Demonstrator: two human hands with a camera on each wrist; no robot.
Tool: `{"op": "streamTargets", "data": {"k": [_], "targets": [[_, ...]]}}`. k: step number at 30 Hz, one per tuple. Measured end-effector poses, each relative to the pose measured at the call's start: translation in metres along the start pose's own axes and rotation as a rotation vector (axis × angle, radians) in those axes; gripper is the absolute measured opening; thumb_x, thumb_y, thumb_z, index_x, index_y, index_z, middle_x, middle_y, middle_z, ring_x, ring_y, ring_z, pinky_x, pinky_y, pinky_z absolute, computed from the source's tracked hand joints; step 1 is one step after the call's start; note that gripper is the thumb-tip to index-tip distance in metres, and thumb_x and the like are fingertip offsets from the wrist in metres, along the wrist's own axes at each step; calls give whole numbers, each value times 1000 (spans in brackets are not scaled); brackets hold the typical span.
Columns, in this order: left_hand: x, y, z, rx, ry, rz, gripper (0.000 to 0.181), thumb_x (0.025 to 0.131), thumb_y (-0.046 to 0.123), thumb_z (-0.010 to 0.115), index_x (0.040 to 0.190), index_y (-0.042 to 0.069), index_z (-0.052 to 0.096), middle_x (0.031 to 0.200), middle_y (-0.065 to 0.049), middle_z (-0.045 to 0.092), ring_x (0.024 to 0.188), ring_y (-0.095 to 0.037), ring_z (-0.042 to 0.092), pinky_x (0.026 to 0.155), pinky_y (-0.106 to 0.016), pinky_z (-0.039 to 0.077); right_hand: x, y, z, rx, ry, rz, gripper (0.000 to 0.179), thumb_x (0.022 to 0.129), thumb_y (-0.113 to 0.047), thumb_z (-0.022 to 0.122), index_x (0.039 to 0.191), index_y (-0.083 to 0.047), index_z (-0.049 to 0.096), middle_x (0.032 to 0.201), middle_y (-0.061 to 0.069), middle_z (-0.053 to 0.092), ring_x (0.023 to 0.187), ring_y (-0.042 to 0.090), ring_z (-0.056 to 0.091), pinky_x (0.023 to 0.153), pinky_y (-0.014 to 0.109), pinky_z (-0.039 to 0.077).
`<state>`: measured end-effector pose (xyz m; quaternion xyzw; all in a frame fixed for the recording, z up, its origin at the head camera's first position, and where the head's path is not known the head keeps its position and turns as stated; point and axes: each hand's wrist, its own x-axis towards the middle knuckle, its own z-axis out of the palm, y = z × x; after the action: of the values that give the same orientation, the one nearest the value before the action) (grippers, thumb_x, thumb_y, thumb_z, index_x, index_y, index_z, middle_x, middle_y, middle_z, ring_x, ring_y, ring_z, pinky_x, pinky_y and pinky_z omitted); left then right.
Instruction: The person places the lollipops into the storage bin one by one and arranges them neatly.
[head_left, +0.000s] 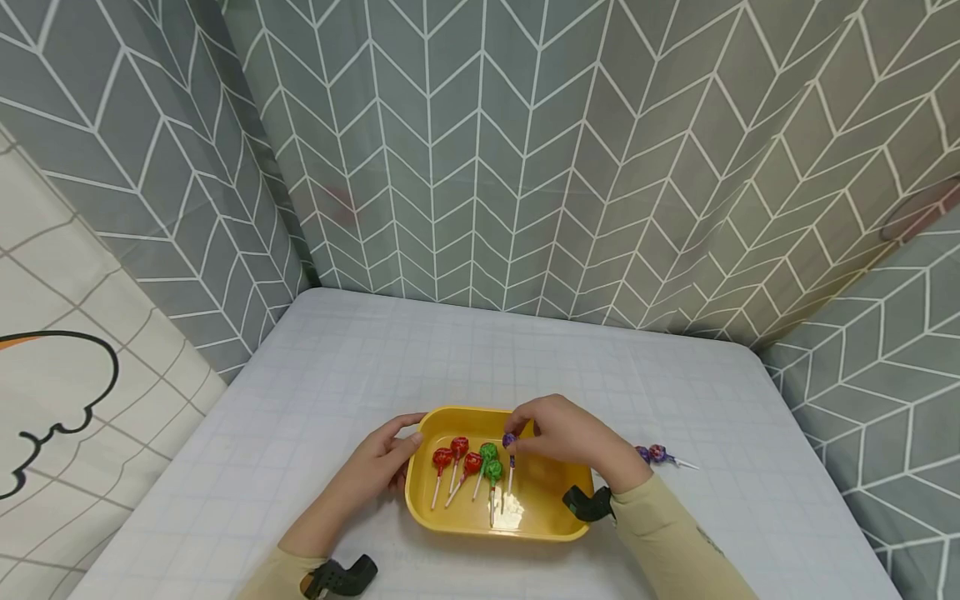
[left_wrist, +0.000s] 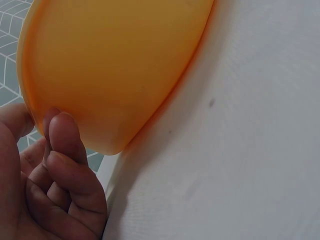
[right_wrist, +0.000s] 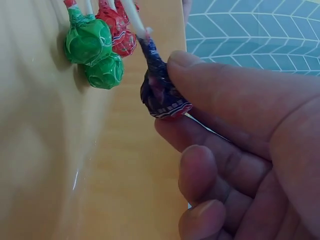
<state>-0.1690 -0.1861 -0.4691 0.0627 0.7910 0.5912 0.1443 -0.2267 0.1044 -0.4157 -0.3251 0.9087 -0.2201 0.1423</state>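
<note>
My left hand point(head_left: 386, 454) grips the left side of a yellow plastic tray point(head_left: 551, 510), its thumb at the rim. In the left wrist view, the fingers curl against the tray's outer wall point(left_wrist: 120, 65). Over the inside of the tray, my right hand point(head_left: 566, 437) pinches a purple-wrapped lollipop point(right_wrist: 162, 95) by its candy head between thumb and forefinger, the stick pointing toward the near side. Just left of it lie two green lollipops point(head_left: 492, 471). Three red lollipops point(head_left: 442, 457) are further left in the tray, sticks also toward the near side.
Outside the tray, two purple lollipops point(head_left: 657, 453) lie on the white-covered table point(head_left: 360, 342) behind my right wrist. Grey patterned curtains point(head_left: 465, 167) hang behind the table and along its sides. Dark cameras are strapped to both wrists.
</note>
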Motion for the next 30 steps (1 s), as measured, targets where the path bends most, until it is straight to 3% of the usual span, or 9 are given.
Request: {"op": "streamTargets", "data": {"k": [8,18,30], "targets": [[1,-1,0,1,-2,-4,40,93,33,49,131,24,42,63,-11,57,50,-27,51,47,-36,46,1,-3,1,-49,-16,-34,11,78,-33,69,87,-27,68,80,-20,59,68,7,50,61,24,44],[13,-30,1,-6,13,8,38,91,40,50,127,34,44,62,-11,57,47,-23,49,43,-34,44,6,-2,6,-96,-34,-66,7,77,-31,71,80,-26,67,74,-19,58,68,3,52,65,22,45],[14,-31,1,-29,15,0,37,90,41,50,127,36,44,65,-14,58,48,-25,50,43,-35,45,7,-5,11,-148,-62,-7,8,76,-31,72,78,-25,67,75,-16,60,68,5,50,66,24,44]]}}
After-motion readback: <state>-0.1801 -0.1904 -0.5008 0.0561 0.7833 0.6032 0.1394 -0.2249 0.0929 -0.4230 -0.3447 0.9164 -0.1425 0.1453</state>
